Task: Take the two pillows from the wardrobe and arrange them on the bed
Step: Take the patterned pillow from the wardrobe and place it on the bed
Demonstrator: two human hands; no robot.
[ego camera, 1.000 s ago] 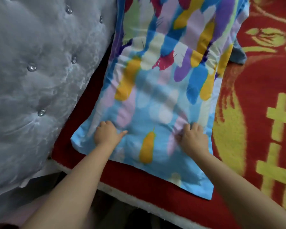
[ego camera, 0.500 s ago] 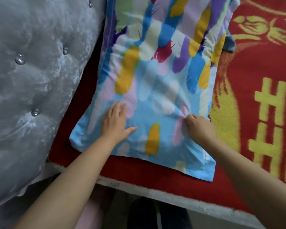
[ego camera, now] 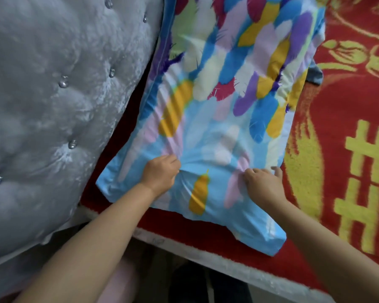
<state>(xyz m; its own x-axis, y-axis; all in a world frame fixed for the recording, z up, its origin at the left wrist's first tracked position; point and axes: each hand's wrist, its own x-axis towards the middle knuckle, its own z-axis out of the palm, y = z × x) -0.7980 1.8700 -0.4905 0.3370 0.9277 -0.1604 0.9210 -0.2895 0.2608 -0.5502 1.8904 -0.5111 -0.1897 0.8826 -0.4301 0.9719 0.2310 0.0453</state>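
Pillow (ego camera: 217,110) flat on bed (ego camera: 348,132); left hand (ego camera: 160,174) bunches cloth, right hand (ego camera: 264,182) fingers curled pinching (toward six o'clock). Pull evenly.

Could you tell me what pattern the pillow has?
Multicoloured feathers on light blue pillow, seen in the head view.

Feather-print pillow (ego camera: 223,110), flat on red bed (ego camera: 348,119).
Centre frame, long axis toward the top; near end wrinkled, slack cover corner lower right; possibly second pillow beyond.
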